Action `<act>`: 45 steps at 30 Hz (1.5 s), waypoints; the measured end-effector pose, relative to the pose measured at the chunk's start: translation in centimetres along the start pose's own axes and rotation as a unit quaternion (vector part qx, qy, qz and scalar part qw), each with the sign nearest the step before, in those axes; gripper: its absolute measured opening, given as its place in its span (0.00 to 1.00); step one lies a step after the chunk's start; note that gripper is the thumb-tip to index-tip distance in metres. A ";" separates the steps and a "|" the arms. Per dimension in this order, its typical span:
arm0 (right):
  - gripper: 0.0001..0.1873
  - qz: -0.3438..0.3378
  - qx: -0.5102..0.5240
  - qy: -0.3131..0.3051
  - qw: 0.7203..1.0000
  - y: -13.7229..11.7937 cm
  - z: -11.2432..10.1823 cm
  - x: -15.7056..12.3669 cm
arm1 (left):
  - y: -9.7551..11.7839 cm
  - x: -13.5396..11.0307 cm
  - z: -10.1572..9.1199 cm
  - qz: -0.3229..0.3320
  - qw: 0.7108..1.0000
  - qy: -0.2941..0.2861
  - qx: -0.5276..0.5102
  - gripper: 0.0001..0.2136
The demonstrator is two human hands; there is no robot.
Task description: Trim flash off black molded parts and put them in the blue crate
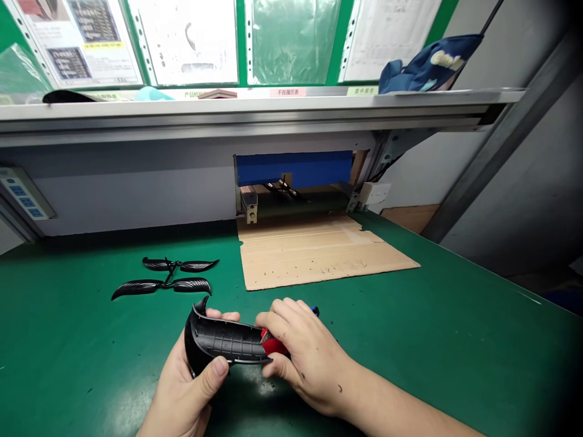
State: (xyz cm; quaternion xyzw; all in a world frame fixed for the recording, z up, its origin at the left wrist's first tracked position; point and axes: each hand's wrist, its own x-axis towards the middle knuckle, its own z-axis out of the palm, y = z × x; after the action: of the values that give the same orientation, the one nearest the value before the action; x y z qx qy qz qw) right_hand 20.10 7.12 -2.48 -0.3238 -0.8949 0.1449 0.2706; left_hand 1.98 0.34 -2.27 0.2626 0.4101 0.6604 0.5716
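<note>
My left hand (191, 376) is closed round the left end of a curved black plastic part (230, 340), with the thumb on its near edge. The part's ribbed, hollow inner side faces up, and a pointed lip rises at its left end. At the part's right end, my right hand (303, 352) is wrapped round a red hand tool (273, 345) with a bit of metal showing near its tip. A blue end pokes out beyond the knuckles; most of the tool is hidden by the fingers. Its tip meets or nearly meets the part's end.
Black leaf-shaped plastic pieces joined by a runner (168, 274) lie on the green table (410, 352). A cardboard sheet (314, 255) with dark scraps lies before a wall opening with a blue flap (296, 169). A metal shelf (191, 118) crosses above; a socket strip (27, 193) is at left.
</note>
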 end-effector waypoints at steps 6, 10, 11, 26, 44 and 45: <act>0.41 0.015 -0.041 0.014 0.999 -0.3 -0.1 -0.1 | -0.1 0.0 0.0 0.015 1.000 0.009 0.019 0.27; 0.42 0.010 -0.053 -0.003 0.999 -0.2 0.1 -0.2 | -0.2 0.1 -0.3 0.017 0.999 0.007 0.029 0.26; 0.42 0.008 -0.054 -0.009 0.998 -0.2 0.1 -0.2 | -0.2 0.1 -0.3 0.018 0.999 0.006 0.030 0.25; 0.36 -0.024 -0.077 -0.029 0.996 0.6 0.8 -0.3 | -0.4 0.4 -1.0 0.053 0.996 -0.014 0.073 0.24; 0.34 -0.034 -0.027 -0.074 0.996 1.0 0.6 -0.3 | -0.3 0.4 -1.3 0.073 0.990 -0.025 0.119 0.25; 0.35 -0.031 -0.025 -0.067 0.997 0.9 0.6 -0.2 | -0.3 0.4 -1.2 0.074 0.990 -0.024 0.118 0.25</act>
State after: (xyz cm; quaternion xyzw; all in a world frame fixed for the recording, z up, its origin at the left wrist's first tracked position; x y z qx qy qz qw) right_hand 20.37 7.60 -3.43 -0.2926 -0.9238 0.1352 0.2065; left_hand 1.06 0.44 -3.20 0.3734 0.4511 0.6414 0.4957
